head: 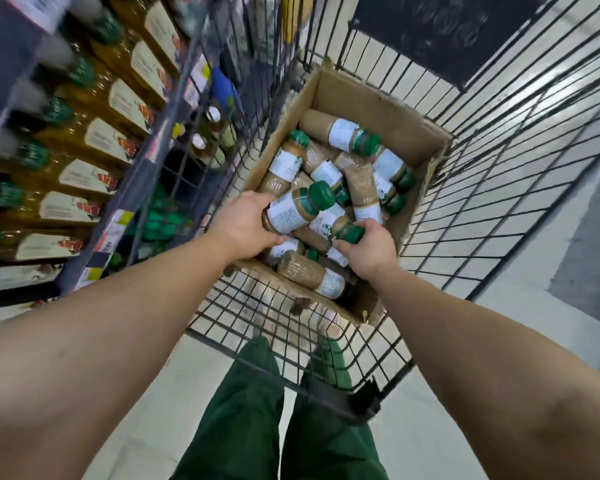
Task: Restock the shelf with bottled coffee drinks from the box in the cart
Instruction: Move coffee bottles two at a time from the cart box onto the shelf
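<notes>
An open cardboard box [388,105] lies in the wire cart [499,174], holding several tan coffee bottles with white labels and green caps, lying jumbled. My left hand [243,223] grips the body of one bottle [295,207], lifted slightly above the pile with its cap pointing up and right. My right hand [368,251] is closed around the green cap of a second bottle [336,226] that lies among the others. The shelf [125,216] stands to the left of the cart.
The left shelf carries rows of amber bottles with green caps [94,133] and price tags along its edge. The cart's black handle [340,400] is near my green trouser legs. Pale floor tiles and a dark panel lie to the right.
</notes>
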Available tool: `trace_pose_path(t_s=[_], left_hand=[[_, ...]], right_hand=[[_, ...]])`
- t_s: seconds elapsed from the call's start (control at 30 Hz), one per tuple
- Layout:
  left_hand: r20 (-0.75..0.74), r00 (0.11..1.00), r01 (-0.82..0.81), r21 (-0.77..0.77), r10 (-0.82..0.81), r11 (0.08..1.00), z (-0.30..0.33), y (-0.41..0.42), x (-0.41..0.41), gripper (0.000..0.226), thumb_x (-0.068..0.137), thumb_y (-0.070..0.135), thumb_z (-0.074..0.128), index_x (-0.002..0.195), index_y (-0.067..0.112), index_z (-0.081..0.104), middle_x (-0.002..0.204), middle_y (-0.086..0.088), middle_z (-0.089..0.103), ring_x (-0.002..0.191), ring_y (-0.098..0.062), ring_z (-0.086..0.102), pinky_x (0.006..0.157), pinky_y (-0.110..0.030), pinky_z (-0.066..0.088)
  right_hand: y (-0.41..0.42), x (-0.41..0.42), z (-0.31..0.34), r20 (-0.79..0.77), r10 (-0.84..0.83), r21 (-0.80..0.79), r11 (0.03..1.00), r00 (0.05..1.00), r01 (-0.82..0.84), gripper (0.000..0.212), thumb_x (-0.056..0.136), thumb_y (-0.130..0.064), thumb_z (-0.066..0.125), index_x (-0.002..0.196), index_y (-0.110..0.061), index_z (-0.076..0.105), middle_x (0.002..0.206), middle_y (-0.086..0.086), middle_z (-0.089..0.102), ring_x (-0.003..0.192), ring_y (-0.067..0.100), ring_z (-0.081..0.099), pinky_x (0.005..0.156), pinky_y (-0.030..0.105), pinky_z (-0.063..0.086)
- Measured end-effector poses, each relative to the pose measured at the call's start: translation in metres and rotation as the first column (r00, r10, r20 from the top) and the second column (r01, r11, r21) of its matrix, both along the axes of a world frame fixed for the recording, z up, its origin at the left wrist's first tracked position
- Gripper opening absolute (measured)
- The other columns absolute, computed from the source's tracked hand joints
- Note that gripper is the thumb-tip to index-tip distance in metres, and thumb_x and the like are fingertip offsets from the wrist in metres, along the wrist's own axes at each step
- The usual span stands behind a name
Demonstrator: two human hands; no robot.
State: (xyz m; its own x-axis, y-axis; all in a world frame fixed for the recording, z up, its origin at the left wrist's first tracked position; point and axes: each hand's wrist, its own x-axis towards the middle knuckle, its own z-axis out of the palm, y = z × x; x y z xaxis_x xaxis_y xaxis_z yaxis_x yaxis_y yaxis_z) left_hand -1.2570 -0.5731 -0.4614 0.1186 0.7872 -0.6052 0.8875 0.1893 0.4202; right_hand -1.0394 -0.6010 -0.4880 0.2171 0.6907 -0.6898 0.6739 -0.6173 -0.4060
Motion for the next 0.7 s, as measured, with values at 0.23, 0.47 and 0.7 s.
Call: trace_pose_path(t_s=[0.23,0.47,0.7], left_hand=[[0.114,0.993,-0.037,-0.04,0.041,0.999,0.085,-0.012,-0.024,0.061,0.061,0.036,0.088,0.116,0.024,0.063,0.105,0.001,0.063,0.101,-0.022,0.06,0.086,-0.032,0.048],[0.365,0.882,-0.301,-0.047,0.297,0.952,0.161,-0.068,-0.04,0.056,0.067,0.02,0.086,0.115,0.021,0.056,0.1,0.002,0.065,0.078,-0.007,0.061,0.059,-0.017,0.046],[0.545,0.619,-0.63,-0.084,0.565,0.772,0.216,-0.2,-0.054,0.073,0.055,0.031,0.092,0.118,0.024,0.054,0.114,0.0,0.063,0.103,-0.021,0.064,0.094,-0.04,0.052]], right_hand=[[-0.008,-0.013,0.109,-0.102,-0.052,0.17,0.983,0.993,0.069,0.05,0.081,-0.021,0.074,0.126,-0.014,0.053,0.109,0.007,0.066,0.087,0.019,0.061,0.069,0.025,0.046],[-0.035,-0.025,0.22,-0.3,0.134,0.324,0.946,0.945,-0.031,0.044,0.075,-0.025,0.078,0.113,-0.016,0.058,0.099,0.003,0.069,0.079,0.015,0.066,0.063,0.023,0.052],[-0.103,-0.054,0.303,-0.548,0.323,0.381,0.918,0.772,-0.113,0.02,0.081,-0.025,0.075,0.096,-0.019,0.063,0.097,0.003,0.069,0.085,0.016,0.066,0.079,0.038,0.06]])
